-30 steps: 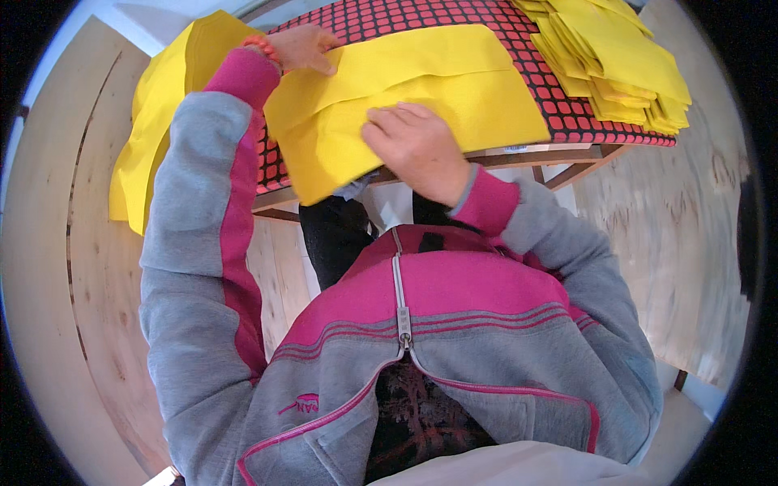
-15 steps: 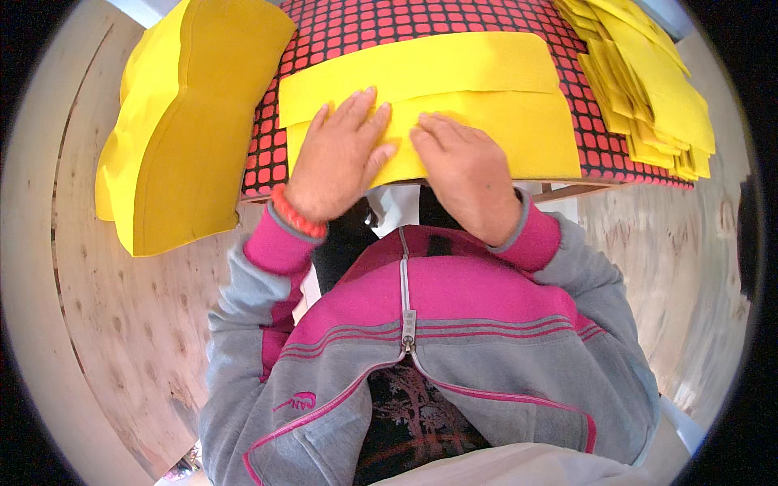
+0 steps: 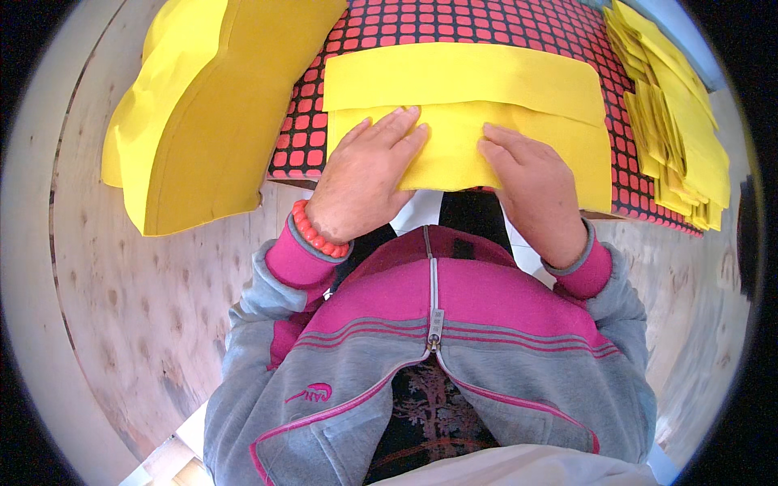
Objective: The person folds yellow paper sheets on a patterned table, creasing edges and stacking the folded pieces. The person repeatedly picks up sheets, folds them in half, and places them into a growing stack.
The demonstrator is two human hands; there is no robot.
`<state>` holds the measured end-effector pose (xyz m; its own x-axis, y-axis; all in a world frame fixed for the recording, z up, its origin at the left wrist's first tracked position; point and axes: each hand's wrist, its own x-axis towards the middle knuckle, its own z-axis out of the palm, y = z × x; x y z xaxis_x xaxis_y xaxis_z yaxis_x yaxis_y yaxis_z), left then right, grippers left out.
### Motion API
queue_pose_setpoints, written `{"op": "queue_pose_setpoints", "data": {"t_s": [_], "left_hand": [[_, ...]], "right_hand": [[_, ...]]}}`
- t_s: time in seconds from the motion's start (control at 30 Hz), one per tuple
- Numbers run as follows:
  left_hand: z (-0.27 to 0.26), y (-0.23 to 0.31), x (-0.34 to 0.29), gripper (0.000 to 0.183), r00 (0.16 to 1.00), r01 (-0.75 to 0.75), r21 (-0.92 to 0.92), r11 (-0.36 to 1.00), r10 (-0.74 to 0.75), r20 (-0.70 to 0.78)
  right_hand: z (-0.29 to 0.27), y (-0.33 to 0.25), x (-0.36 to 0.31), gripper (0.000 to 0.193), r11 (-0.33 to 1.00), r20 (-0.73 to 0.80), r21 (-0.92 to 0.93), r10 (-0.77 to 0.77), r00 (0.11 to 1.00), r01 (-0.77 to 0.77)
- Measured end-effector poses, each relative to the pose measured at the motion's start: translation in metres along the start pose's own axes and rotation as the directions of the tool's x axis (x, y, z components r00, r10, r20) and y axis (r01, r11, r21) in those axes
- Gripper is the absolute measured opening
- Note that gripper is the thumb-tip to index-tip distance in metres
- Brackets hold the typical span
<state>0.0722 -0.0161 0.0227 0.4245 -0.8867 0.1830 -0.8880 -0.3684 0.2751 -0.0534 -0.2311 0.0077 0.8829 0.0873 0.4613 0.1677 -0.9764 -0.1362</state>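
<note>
The largest thing is the table (image 3: 454, 28), spread with a red-and-black checked cover (image 3: 304, 121). Next comes a big yellow sheet (image 3: 235, 121) at the left, bent lengthwise and hanging past the table's side. Smaller is the folded yellow cloth (image 3: 470, 77), lying flat in the middle of the table along its near edge, its far part turned over into a broad flap whose edge runs crosswise and looks slightly wavy at the right. The cloth looks like felt: it should be light, soft yet with some body, not fragile, and fairly easy to slide over the cover. The best hold would be at a near corner, or along the flap's edge with a palm steadying the rest. At the right a yellow stack (image 3: 681, 130) lies in uneven layers. Smaller again are the person's hands, both on the cloth: the left hand (image 3: 361, 182) has its grip spread, fingertips at the flap's edge; the right hand (image 3: 539, 182) lies lightly curved just below that edge, fingers close together, its grip pinching nothing visible. Smallest is a beaded red bracelet (image 3: 316, 233) at the left wrist. Counted: one table, one cover, one big sheet, one folded cloth, one stack with layers too merged to number, two hands, one bracelet.
</note>
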Motion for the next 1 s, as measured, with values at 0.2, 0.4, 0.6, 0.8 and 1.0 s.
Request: {"op": "queue_pose_setpoints", "data": {"t_s": [0.2, 0.4, 0.6, 0.8, 1.0], "left_hand": [[-0.003, -0.01, -0.017, 0.055, 0.993, -0.017, -0.007, 1.0, 0.017, -0.117], [0.0, -0.015, -0.02, 0.048, 0.982, -0.025, 0.147, 0.989, 0.052, -0.181], [-0.002, -0.024, -0.02, 0.042, 0.98, -0.031, 0.07, 0.997, 0.044, -0.192], [-0.01, -0.042, -0.016, 0.042, 0.989, 0.03, -0.206, 0.978, -0.059, -0.137], [-0.011, -0.053, -0.019, 0.033, 0.989, 0.043, -0.488, 0.872, -0.106, -0.103]], "right_hand": [[-0.008, 0.021, -0.018, 0.028, 0.999, -0.028, 0.004, -0.032, 0.999, 0.032], [-0.022, 0.038, -0.034, 0.028, 0.996, -0.045, -0.082, 0.035, 0.998, -0.038], [-0.033, 0.06, -0.044, 0.026, 0.983, -0.042, -0.16, 0.087, 0.995, -0.092], [-0.052, 0.097, -0.047, 0.049, 0.984, 0.082, -0.079, 0.164, 0.983, -0.158], [-0.058, 0.144, -0.041, 0.032, 0.89, 0.14, 0.42, 0.127, 0.982, -0.175]]}}
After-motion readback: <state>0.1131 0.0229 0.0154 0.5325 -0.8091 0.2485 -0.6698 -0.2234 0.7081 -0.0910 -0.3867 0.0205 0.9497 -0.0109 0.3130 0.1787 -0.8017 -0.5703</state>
